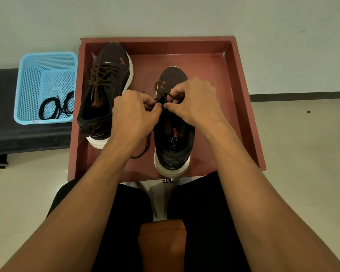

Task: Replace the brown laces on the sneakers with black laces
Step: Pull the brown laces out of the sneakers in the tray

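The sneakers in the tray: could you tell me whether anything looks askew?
The left-hand sneaker lies tilted toward the left wall of the tray, while the other sneaker stands upright; a loose brown lace end trails between them.

The scene is being viewed through one wide-angle camera worn on the head, which is being pointed forward and steeply down. The left hand [134,112] and right hand [194,101] are being framed close, near mid-picture, over the red tray [240,91]. The wall [185,14] is being caught along the top, the blue basket [28,85] at far left, the person's lap [204,222] along the bottom.
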The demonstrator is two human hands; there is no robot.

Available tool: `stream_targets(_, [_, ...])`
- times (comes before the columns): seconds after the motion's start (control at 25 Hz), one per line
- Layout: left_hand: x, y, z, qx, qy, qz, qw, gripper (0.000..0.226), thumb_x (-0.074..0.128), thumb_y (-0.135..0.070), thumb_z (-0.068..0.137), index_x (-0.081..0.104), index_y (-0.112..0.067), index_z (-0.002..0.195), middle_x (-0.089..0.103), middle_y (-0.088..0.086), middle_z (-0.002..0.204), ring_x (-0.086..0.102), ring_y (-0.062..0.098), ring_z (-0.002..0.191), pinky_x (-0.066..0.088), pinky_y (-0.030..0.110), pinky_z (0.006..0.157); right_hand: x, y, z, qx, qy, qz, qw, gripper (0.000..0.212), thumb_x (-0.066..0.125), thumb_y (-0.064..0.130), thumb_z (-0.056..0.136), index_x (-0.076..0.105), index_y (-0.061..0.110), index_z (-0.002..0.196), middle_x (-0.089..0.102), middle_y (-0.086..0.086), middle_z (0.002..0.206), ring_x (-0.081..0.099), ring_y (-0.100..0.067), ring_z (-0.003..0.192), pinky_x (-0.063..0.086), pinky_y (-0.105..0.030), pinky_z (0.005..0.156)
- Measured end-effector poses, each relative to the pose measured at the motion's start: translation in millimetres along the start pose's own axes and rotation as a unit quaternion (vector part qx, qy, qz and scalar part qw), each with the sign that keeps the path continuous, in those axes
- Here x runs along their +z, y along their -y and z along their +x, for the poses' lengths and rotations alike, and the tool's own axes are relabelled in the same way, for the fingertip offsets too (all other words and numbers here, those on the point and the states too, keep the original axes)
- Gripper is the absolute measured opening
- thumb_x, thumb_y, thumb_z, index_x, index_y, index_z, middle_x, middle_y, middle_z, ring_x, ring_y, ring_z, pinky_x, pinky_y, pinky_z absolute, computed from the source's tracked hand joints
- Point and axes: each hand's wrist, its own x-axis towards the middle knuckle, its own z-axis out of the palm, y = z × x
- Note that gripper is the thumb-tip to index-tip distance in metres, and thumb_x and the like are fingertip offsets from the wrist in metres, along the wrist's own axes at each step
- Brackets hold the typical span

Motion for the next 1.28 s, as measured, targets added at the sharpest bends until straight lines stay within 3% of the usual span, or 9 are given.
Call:
stream_targets(0.24, [1.5, -0.4, 0.5, 0.009, -0.002, 0.007, 1.000, 0.015, 0.074, -0.033, 0.092, 0.082, -0.020, 0.094, 0.065, -0.017, 0.067, 0.065, -0.004, 0.065, 0.049, 0.013, 0.060, 0.0, 1.2, -0.2, 0.004, -0.013, 0.056, 0.998, 0.015, 0.084, 0.044, 0.083, 0.071, 0.039, 0.077, 0.070, 0.016, 0.075, 0.070, -0.008, 0.082, 0.057, -0.044, 0.090])
stream_targets(0.4, [-0.8, 1.5, 0.8, 0.006, -0.002, 0.007, 1.000, 0.013, 0.073, -0.030, 0.092, 0.082, -0.021, 0.093, 0.069, -0.014, 0.069, 0.066, -0.002, 0.064, 0.050, 0.012, 0.062, -21.9, -17.8, -2.3, 0.114, -0.110, 0.140, 0.977, 0.009, 0.080, 0.032, 0.085, 0.074, 0.030, 0.078, 0.070, 0.015, 0.072, 0.066, 0.001, 0.069, 0.061, -0.030, 0.079])
stream_targets(0.56, [-2.4, 2.6, 1.2, 0.005, -0.001, 0.010, 1.000, 0.012, 0.074, -0.030, 0.092, 0.082, -0.021, 0.092, 0.067, -0.016, 0.068, 0.066, -0.002, 0.064, 0.048, 0.009, 0.063, -34.0, -38.7, -7.9, 0.192, -0.146, 0.132, 0.961, 0.005, 0.074, 0.028, 0.087, 0.074, 0.023, 0.088, 0.067, 0.014, 0.078, 0.063, -0.003, 0.072, 0.060, -0.034, 0.085])
stream_targets(0.68, [-3.7, 3.6, 1.2, 0.007, -0.003, 0.011, 1.000, 0.013, 0.074, -0.030, 0.092, 0.082, -0.021, 0.093, 0.068, -0.016, 0.069, 0.067, -0.001, 0.066, 0.050, 0.011, 0.064, -25.1, -37.1, -4.7, 0.168, -0.111, 0.083, 0.976, 0.040, 0.082, 0.033, 0.083, 0.065, 0.023, 0.117, 0.068, 0.007, 0.111, 0.065, -0.014, 0.100, 0.056, -0.041, 0.097])
stream_targets(0.8, [-2.6, 3.4, 1.6, 0.006, -0.003, 0.010, 1.000, 0.013, 0.074, -0.030, 0.092, 0.082, -0.021, 0.093, 0.067, -0.017, 0.069, 0.066, -0.001, 0.066, 0.050, 0.012, 0.064, -21.6, -27.1, -2.8, 0.092, -0.139, 0.028, 0.986, 0.076, 0.087, 0.039, 0.081, 0.052, 0.025, 0.146, 0.050, 0.001, 0.145, 0.049, -0.021, 0.130, 0.048, -0.037, 0.108])
stream_targets(0.92, [-1.5, 2.2, 2.0, 0.009, 0.000, 0.010, 1.000, 0.014, 0.074, -0.031, 0.092, 0.082, -0.020, 0.093, 0.065, -0.018, 0.067, 0.066, -0.003, 0.065, 0.051, 0.013, 0.063, -14.6, -12.3, -1.7, -0.052, -0.112, 0.008, 0.992, 0.043, 0.084, 0.035, 0.085, 0.071, 0.032, 0.126, 0.060, 0.010, 0.132, 0.052, -0.015, 0.121, 0.045, -0.027, 0.103])
stream_targets(1.0, [-1.9, 2.5, 2.2, 0.013, 0.001, 0.009, 1.000, 0.015, 0.074, -0.032, 0.092, 0.083, -0.020, 0.096, 0.064, -0.019, 0.067, 0.065, -0.005, 0.066, 0.054, 0.016, 0.064, -4.2, -3.2, -0.7, -0.111, -0.029, -0.001, 0.993, 0.020, 0.082, 0.033, 0.085, 0.080, 0.033, 0.105, 0.073, 0.012, 0.111, 0.061, -0.018, 0.113, 0.052, -0.037, 0.100])
stream_targets(1.08, [-1.7, 2.4, 1.6, 0.015, -0.001, 0.008, 1.000, 0.015, 0.075, -0.032, 0.091, 0.083, -0.020, 0.097, 0.063, -0.019, 0.066, 0.065, -0.006, 0.067, 0.055, 0.019, 0.066, 3.6, 1.3, 0.1, -0.098, 0.005, -0.007, 0.995, 0.014, 0.084, 0.033, 0.083, 0.081, 0.034, 0.097, 0.076, 0.010, 0.102, 0.065, -0.018, 0.108, 0.055, -0.043, 0.095])
stream_targets(1.28, [-2.3, 1.4, 0.9, 0.010, -0.007, 0.009, 1.000, 0.014, 0.075, -0.031, 0.091, 0.083, -0.020, 0.094, 0.064, -0.018, 0.066, 0.066, -0.003, 0.066, 0.059, 0.024, 0.068, 2.1, 3.2, 0.2, -0.047, -0.002, 0.004, 0.999, 0.012, 0.082, 0.027, 0.089, 0.081, 0.031, 0.100, 0.077, 0.010, 0.093, 0.072, -0.010, 0.090, 0.060, -0.036, 0.087])
